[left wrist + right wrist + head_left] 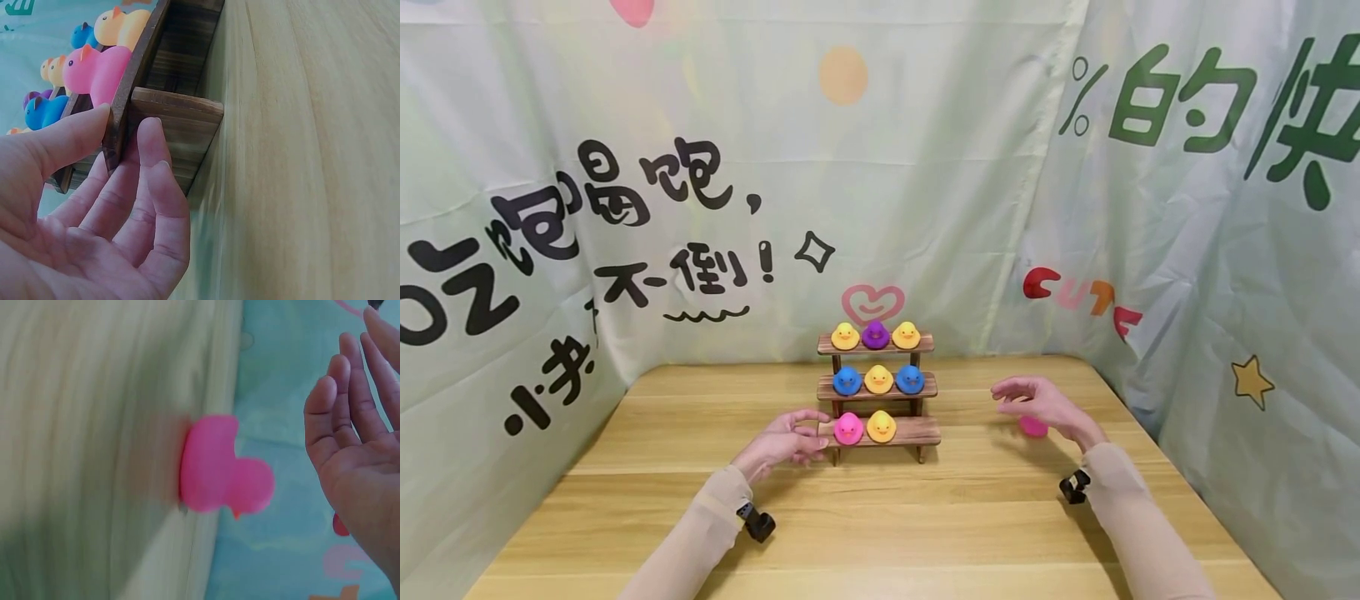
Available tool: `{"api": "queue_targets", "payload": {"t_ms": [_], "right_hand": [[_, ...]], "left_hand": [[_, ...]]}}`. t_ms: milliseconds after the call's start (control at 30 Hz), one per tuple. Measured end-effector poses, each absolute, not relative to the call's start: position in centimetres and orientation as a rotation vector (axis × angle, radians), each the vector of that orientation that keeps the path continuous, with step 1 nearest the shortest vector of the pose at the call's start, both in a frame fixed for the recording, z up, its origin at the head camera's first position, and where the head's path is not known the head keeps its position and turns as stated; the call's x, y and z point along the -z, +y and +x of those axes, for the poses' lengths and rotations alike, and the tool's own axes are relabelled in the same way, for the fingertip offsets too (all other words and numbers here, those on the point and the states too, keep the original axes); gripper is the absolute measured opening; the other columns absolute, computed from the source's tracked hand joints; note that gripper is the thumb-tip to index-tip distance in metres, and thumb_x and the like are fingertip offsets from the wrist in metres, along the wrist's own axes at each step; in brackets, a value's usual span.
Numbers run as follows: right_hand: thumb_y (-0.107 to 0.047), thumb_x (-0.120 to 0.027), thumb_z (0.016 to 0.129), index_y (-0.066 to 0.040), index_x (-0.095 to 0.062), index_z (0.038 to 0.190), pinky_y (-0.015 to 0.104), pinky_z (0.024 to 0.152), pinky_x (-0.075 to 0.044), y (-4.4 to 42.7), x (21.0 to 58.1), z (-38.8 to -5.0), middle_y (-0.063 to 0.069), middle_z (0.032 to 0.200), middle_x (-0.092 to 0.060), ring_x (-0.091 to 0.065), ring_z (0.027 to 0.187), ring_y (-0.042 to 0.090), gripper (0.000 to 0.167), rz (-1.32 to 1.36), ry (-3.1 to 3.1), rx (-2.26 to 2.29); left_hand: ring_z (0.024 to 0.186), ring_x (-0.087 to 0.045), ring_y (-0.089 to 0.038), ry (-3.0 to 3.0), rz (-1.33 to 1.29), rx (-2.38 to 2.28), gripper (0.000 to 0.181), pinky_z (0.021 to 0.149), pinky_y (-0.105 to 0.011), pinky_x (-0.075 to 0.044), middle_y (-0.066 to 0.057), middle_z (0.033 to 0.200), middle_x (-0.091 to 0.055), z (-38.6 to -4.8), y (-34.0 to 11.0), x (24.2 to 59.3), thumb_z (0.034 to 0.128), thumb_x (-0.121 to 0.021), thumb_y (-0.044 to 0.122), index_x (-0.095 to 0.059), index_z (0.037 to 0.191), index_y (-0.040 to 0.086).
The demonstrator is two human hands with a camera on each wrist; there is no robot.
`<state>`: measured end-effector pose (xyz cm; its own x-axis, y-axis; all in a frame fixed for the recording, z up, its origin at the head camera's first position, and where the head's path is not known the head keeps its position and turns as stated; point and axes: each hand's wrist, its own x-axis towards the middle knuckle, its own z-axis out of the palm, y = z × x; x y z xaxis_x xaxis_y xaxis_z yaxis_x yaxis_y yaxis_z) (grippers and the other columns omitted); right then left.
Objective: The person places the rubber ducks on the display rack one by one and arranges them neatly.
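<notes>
A three-tier wooden display stand (917,431) holds rubber ducks. My left hand (784,442) grips the left end of its lowest board, thumb on top and fingers underneath, as the left wrist view shows. On that board sit a pink duck (848,429) and a yellow duck (882,427), with bare wood to their right. My right hand (1043,402) hovers above the table right of the stand, fingers loosely bent and holding nothing. Partly hidden under it in the head view, another pink duck (209,465) stands on the table, apart from the hand in the right wrist view.
The middle tier carries a yellow duck (878,379) between two blue ducks (847,381). Up on the top tier, a purple duck (876,335) sits between two yellow ones. A printed cloth backdrop (925,208) encloses the wooden table (880,533) at the back and sides.
</notes>
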<state>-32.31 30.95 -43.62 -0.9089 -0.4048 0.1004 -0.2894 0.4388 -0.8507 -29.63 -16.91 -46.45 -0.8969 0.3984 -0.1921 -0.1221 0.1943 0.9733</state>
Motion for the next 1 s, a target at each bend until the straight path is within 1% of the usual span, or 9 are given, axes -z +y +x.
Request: {"api": "queue_targets", "payload": {"t_ms": [67,133,233,300,400,567,800,867,1000], "right_hand": [[-0.017,-0.072,0.089,0.001,-0.063,0.122,0.024,0.084,-0.054,31.6,43.6,-32.3,0.018,0.119,-0.065,-0.06,0.104,0.019,0.038,-0.591,2.572,1.493],[-0.016,-0.072,0.089,0.001,-0.062,0.123,0.022,0.083,-0.054,32.1,43.5,-32.2,0.015,0.12,-0.066,-0.061,0.108,0.025,0.039,-0.582,2.579,1.498],[-0.015,-0.073,0.088,0.002,-0.062,0.124,0.02,0.083,-0.054,32.9,43.6,-32.0,0.021,0.123,-0.064,-0.059,0.114,0.037,0.041,-0.568,2.6,1.485],[-0.013,-0.071,0.089,0.006,-0.059,0.127,0.019,0.086,-0.052,33.5,43.7,-32.0,0.026,0.128,-0.06,-0.055,0.119,0.045,0.044,-0.581,2.621,1.446],[-0.015,-0.071,0.089,0.007,-0.058,0.129,0.023,0.093,-0.05,34.3,43.9,-32.1,0.028,0.132,-0.057,-0.05,0.123,0.049,0.047,-0.568,2.659,1.383],[-0.014,-0.072,0.089,0.007,-0.057,0.129,0.034,0.099,-0.051,35.3,44.4,-32.1,0.027,0.133,-0.057,-0.051,0.124,0.049,0.048,-0.566,2.661,1.33],[-0.012,-0.067,0.092,0.006,-0.059,0.128,0.023,0.095,-0.047,36.0,45.3,-32.2,0.025,0.128,-0.062,-0.052,0.125,0.042,0.041,-0.587,2.67,1.247],[-0.009,-0.067,0.091,0.007,-0.059,0.127,0.021,0.093,-0.047,36.1,45.4,-32.2,0.025,0.127,-0.062,-0.052,0.123,0.04,0.04,-0.582,2.658,1.253],[-0.003,-0.067,0.088,0.008,-0.059,0.126,0.017,0.086,-0.048,36.3,45.5,-32.2,0.026,0.126,-0.062,-0.056,0.116,0.032,0.04,-0.589,2.611,1.27]], "left_hand": [[0.079,-0.07,-0.021,2.073,0.266,-1.749,0.055,0.064,-0.026,-0.056,-0.015,0.102,-0.068,-29.6,-16.9,46.4,0.0873,-0.072,0.01,-0.047,0.136,0.003],[0.079,-0.07,-0.021,2.074,0.273,-1.748,0.054,0.064,-0.026,-0.056,-0.014,0.102,-0.068,-29.5,-16.9,46.3,0.0877,-0.071,0.009,-0.047,0.136,0.002],[0.08,-0.07,-0.021,2.077,0.279,-1.744,0.053,0.064,-0.027,-0.055,-0.013,0.102,-0.069,-29.4,-16.9,46.2,0.0883,-0.07,0.009,-0.047,0.135,0.002],[0.08,-0.07,-0.022,2.079,0.282,-1.742,0.052,0.064,-0.027,-0.055,-0.013,0.101,-0.069,-29.3,-16.8,46.2,0.0885,-0.07,0.009,-0.047,0.135,0.002],[0.08,-0.07,-0.022,2.083,0.286,-1.741,0.053,0.064,-0.027,-0.055,-0.014,0.102,-0.068,-29.3,-16.9,46.2,0.0884,-0.07,0.01,-0.047,0.135,0.002],[0.078,-0.07,-0.021,2.079,0.289,-1.74,0.051,0.063,-0.026,-0.056,-0.014,0.101,-0.068,-29.4,-16.9,46.3,0.0888,-0.069,0.008,-0.047,0.135,0.001],[0.078,-0.07,-0.021,2.074,0.293,-1.743,0.053,0.064,-0.027,-0.056,-0.008,0.097,-0.069,-29.5,-16.9,46.4,0.0886,-0.07,0.008,-0.047,0.136,0.001],[0.079,-0.07,-0.021,2.074,0.29,-1.743,0.053,0.064,-0.027,-0.056,-0.008,0.097,-0.069,-29.5,-16.9,46.4,0.0884,-0.07,0.008,-0.047,0.136,0.002],[0.079,-0.07,-0.021,2.072,0.282,-1.741,0.053,0.065,-0.027,-0.056,-0.009,0.098,-0.069,-29.4,-16.9,46.3,0.0884,-0.07,0.008,-0.046,0.136,0.002]]}}
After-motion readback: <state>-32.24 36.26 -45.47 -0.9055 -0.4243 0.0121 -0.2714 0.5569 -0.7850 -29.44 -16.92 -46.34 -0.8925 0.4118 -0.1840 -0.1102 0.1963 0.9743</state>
